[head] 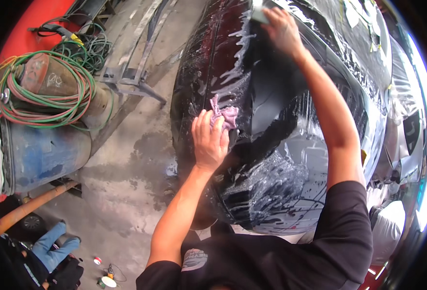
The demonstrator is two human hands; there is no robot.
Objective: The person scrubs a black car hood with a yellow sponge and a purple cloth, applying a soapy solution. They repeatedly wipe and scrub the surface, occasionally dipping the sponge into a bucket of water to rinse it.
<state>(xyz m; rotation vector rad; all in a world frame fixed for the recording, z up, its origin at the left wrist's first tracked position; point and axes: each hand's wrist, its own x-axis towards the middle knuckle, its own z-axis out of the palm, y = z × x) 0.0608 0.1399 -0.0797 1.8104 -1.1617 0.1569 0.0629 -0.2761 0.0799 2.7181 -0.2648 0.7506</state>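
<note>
A dark car body panel (267, 94), wet and streaked with whitish liquid, lies before me. My left hand (210, 139) holds a crumpled wet pinkish-purple cloth (226, 115) against the panel's left part. Farther up, my right hand (281, 30) grips a pale greenish-grey block (260, 16), pressed to the surface near a band of white runs. The block's underside is hidden. Glossy, wet grey and black areas (293, 181) of the bodywork spread below my right forearm.
At left, green and red hoses (86, 105) coil round a rusty cylinder beside a blue drum (50, 152). A metal stand (137, 78) is on the concrete floor. Another person in jeans (52, 246) is at lower left. Plastic-covered bodywork (365, 40) stands at right.
</note>
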